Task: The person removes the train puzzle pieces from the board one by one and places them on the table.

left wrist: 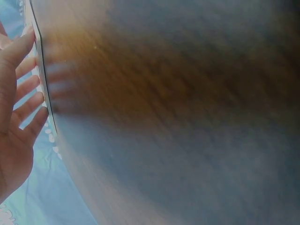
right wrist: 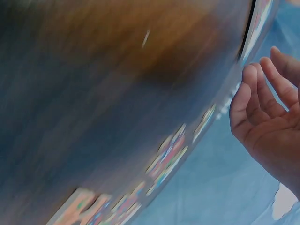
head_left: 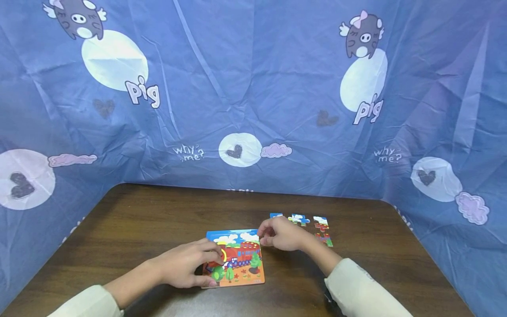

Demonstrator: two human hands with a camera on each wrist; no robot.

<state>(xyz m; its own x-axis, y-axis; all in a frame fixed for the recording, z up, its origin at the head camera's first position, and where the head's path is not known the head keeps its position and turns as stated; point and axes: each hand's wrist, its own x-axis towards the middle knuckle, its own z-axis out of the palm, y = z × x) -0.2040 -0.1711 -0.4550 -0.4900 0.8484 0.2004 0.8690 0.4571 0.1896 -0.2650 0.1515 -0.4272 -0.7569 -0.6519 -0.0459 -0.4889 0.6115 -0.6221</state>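
A flat puzzle board (head_left: pixel 241 253) printed with a red train, trees and clouds lies on the table. My left hand (head_left: pixel 188 263) rests on its left part, fingers spread over the picture and thumb at the near left edge. In the left wrist view the fingers (left wrist: pixel 29 85) lie along the board's thin edge. At the board's upper right corner is my right hand (head_left: pixel 286 234), its fingers loosely bent. No piece shows between the right fingers (right wrist: pixel 240 104) in the right wrist view.
Several loose puzzle pieces lie right of the board: a cloud piece (head_left: pixel 299 219), a piece with red and white (head_left: pixel 321 223), a red and green one (head_left: pixel 325 240), and a blue one (head_left: pixel 276 215) partly behind my right hand. A blue cloth (head_left: pixel 253 110) hangs behind the brown table (head_left: pixel 158 211).
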